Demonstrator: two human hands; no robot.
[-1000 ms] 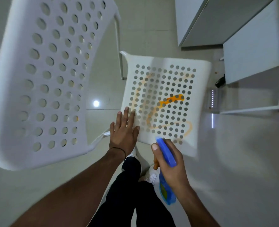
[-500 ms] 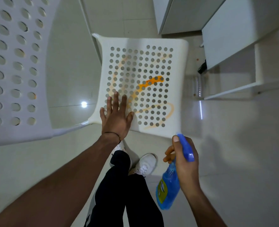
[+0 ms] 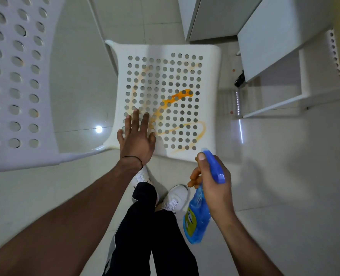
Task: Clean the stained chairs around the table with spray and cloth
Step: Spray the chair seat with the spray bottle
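Observation:
A white perforated chair seat (image 3: 209, 56) lies below me, marked with an orange stain (image 3: 177, 97) that loops across its holes. My left hand (image 3: 136, 137) lies flat with spread fingers on the seat's near left corner. My right hand (image 3: 213, 181) grips a blue spray bottle (image 3: 197, 218) by its neck, just off the seat's near right corner, nozzle pointing toward the seat. No cloth is in view.
The chair's perforated backrest (image 3: 15, 82) fills the left side, close to my head. A white table (image 3: 274, 36) and its frame stand at the upper right, with another chair's edge (image 3: 333, 52) beyond. My legs and white shoes (image 3: 175, 198) are on the tiled floor.
The view shifted so the seat sits more central. My right hand drew the bottle back from over the seat to beside its near right corner. The left hand stayed flat on the seat.

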